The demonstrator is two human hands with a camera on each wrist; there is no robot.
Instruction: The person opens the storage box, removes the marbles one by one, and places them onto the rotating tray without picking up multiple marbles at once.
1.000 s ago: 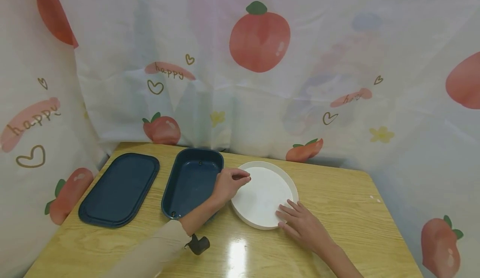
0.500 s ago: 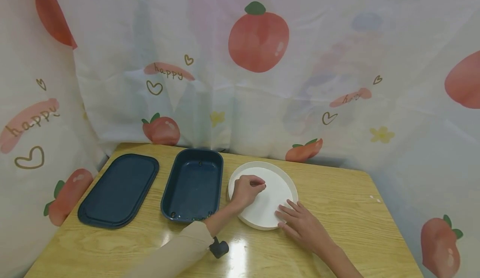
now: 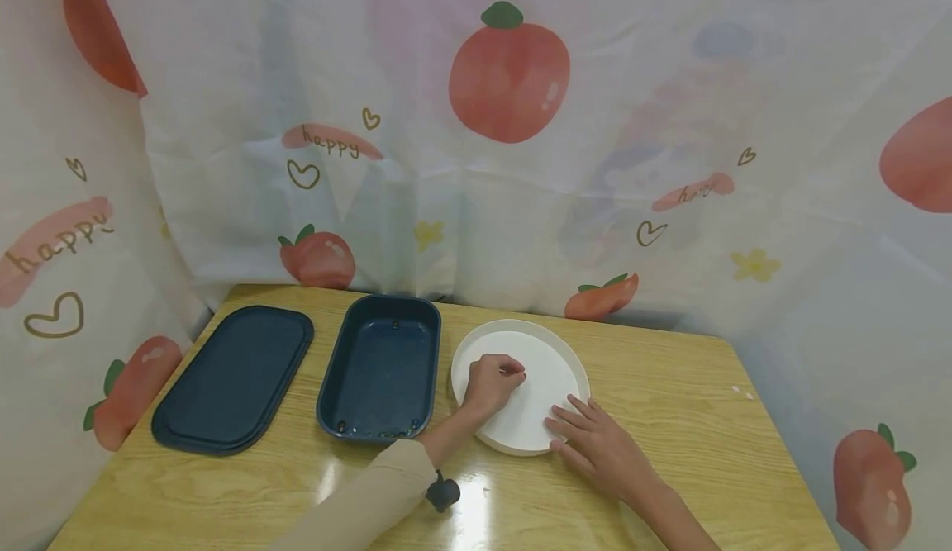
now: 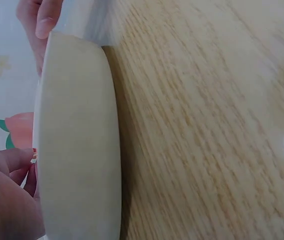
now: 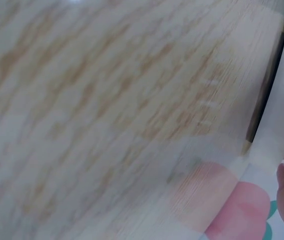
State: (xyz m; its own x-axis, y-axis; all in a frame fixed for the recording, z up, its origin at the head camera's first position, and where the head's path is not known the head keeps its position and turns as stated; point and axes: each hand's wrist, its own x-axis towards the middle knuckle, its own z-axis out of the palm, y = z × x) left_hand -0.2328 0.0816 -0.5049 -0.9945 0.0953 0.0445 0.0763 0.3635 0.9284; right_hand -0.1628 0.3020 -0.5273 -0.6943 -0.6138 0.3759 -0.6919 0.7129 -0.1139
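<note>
Head view. Left hand [image 3: 491,384], one: thumb and fingertips pinched together on a tiny reddish object [image 3: 524,376], near the middle of a round, white, shallow tray [image 3: 554,361]; whether object and tray touch, I cannot tell. Beige sleeve [image 3: 372,493] and small black device [image 3: 443,493] at that wrist. Right hand [image 3: 606,448], one: fingers straight and spread, resting on the tray at its four o'clock edge. At the tray's nine o'clock, a deep, dark-blue, rounded rectangular dish [image 3: 383,369], with tiny glinting bits [image 3: 394,434] along its six o'clock side. Farther out at nine o'clock, a flat, dark-blue, rounded rectangular panel [image 3: 233,377]. All on a yellowish wood-grain table [image 3: 669,394]; behind, a white cloth printed with red fruit [image 3: 509,80].

Left wrist view. Left hand at eight o'clock, reddish object at its fingertips; tray wall upright in picture; right hand at eleven o'clock.

Right wrist view. Right hand at four o'clock, partly cut off, beside the tray wall; table across most of the rest.
</note>
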